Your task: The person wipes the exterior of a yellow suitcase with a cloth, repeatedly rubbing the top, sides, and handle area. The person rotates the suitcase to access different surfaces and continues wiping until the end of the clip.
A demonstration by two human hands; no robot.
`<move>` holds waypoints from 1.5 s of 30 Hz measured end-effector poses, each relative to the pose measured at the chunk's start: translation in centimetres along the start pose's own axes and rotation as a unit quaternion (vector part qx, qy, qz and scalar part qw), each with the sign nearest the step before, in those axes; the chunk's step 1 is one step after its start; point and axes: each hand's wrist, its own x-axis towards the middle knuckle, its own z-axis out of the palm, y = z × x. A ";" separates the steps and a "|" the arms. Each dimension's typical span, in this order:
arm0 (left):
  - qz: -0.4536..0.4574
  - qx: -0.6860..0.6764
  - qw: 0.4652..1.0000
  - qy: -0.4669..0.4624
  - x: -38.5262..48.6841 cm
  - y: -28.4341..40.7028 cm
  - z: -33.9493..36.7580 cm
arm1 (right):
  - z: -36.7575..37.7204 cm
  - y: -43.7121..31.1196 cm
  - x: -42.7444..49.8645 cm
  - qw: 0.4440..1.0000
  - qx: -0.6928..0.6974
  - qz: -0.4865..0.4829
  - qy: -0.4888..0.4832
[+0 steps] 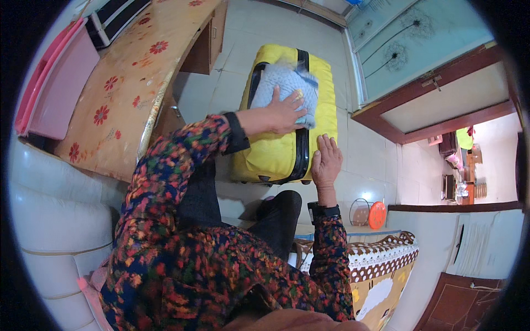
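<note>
A yellow suitcase (pixel 265 157) with black trim lies on the tiled floor in front of me, its small wheels at the near end. Over its upper face is spread a light blue, textured cloth (pixel 269 78) with a fuzzy far edge, partly blurred. My left hand (pixel 285 111) rests flat on this cloth, palm down, fingers spread. Along the suitcase's right near edge lies my right hand (pixel 328 161), flat and holding nothing, its fingers stretched out. Whether the left fingers pinch any of the cloth is not visible; they look straight.
To the left stands a desk (pixel 124 99) with a flower-patterned top and a pink bin (pixel 62 82) on it. Frosted glass panels (pixel 397 45) and a wooden-framed door (pixel 447 95) are at right. A red round stool seat (pixel 377 215) and a patterned bedcover (pixel 381 285) lie nearer me.
</note>
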 end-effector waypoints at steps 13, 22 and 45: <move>-0.022 0.100 0.994 0.022 6.3 -3.0 1.6 | 0.5 0.1 0.3 1.000 0.001 0.011 -0.017; 0.126 0.004 0.990 0.058 -8.2 5.8 3.7 | 0.4 0.0 0.1 0.999 -0.004 0.021 -0.026; 0.043 0.000 0.988 0.149 -12.7 1.2 6.8 | 2.3 0.7 0.9 1.000 0.013 0.013 0.021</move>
